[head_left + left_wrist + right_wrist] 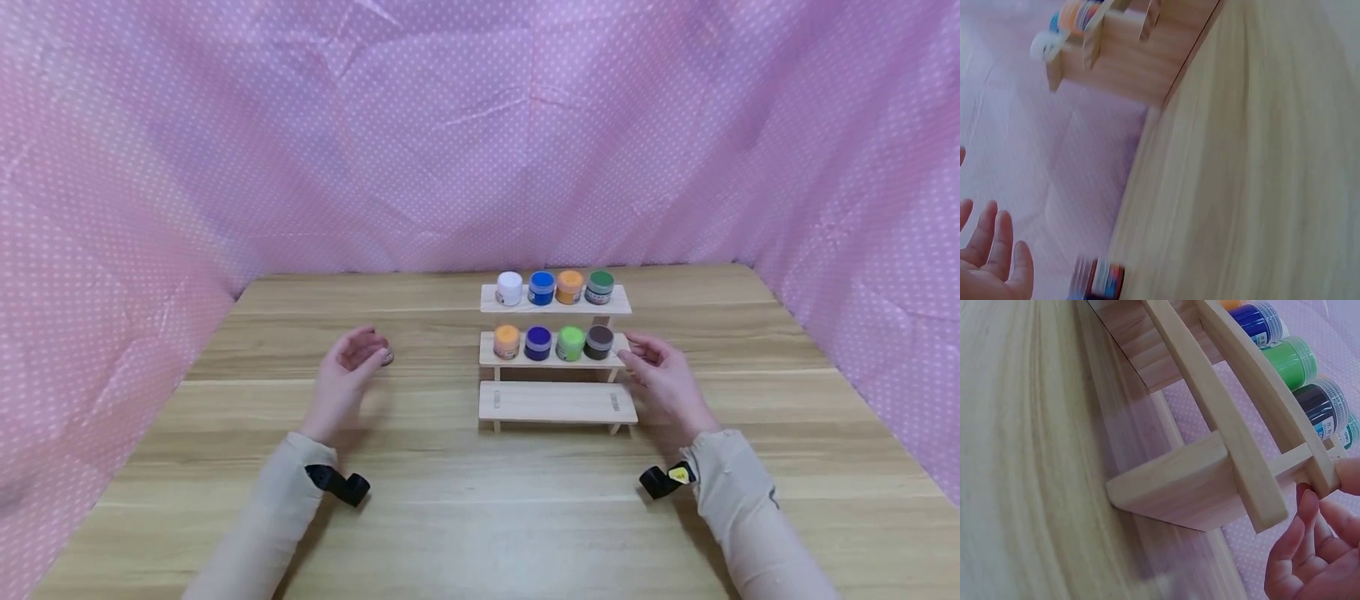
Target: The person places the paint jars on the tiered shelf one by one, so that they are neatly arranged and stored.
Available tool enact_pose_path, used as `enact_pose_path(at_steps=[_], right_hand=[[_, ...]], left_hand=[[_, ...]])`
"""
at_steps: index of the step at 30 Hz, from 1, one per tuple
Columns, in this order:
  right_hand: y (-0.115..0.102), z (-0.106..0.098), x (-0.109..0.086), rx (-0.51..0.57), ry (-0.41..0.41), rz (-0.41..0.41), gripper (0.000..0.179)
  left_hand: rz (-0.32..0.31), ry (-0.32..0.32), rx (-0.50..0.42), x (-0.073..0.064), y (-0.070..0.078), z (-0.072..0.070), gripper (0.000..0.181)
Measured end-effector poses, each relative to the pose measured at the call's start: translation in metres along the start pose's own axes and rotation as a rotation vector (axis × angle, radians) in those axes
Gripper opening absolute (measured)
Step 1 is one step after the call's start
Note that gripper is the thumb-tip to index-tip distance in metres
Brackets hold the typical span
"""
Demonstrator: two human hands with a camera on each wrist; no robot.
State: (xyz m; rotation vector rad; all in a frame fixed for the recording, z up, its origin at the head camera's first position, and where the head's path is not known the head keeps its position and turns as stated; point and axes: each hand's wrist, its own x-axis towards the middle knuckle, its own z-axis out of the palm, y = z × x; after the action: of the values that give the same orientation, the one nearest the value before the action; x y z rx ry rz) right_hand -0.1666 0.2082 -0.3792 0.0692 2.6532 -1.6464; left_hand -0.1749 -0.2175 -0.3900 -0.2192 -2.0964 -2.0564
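Observation:
A three-tier wooden stand (557, 402) carries small lidded paint jars. White (509, 289), blue (542, 288), orange (569, 287) and green jars (600, 287) line its top tier. On the middle tier are another orange jar (506, 342), a purple jar (537, 343), a light green jar (570, 343) and a dark brown jar (598, 342). My right hand (663, 379) pinches the middle tier's right end between thumb and fingers. My left hand (347, 375) is beside a small dark jar (1105, 279), mostly hidden in the head view; its fingers look relaxed and apart from it.
The wooden table (420, 517) runs under everything, backed by a pink dotted cloth (450, 150) at the rear and sides. The stand's lowest tier bears no jars. Each sleeve cuff has a small black camera (352, 488) strapped to it.

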Motion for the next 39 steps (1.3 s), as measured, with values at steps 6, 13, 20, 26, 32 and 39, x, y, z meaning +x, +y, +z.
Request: enact_pose_path(at_steps=[6,13,20,26,32,39], right_hand=[[-0.001,0.0,0.002,-0.006,0.004,-0.016,0.051],[0.0,0.001,0.004,0.003,0.002,-0.038,0.051],[0.0,0.001,0.004,0.018,0.008,-0.031,0.051],[0.0,0.0,0.003,0.026,0.0,-0.023,0.052],[-0.001,-0.001,0.004,0.029,-0.007,0.007,0.053],[-0.001,-0.001,0.004,0.03,-0.016,0.013,0.053]], left_hand=[[-0.098,0.158,-0.04,0.011,-0.009,-0.021,0.044],[-0.152,0.256,-0.12,0.021,-0.016,-0.038,0.05],[-0.313,0.238,0.008,0.022,-0.006,-0.044,0.05],[-0.371,0.157,0.059,0.026,-0.007,-0.048,0.059],[-0.354,0.04,0.208,0.03,-0.015,-0.056,0.072],[-0.353,0.032,0.273,0.033,-0.022,-0.059,0.068]])
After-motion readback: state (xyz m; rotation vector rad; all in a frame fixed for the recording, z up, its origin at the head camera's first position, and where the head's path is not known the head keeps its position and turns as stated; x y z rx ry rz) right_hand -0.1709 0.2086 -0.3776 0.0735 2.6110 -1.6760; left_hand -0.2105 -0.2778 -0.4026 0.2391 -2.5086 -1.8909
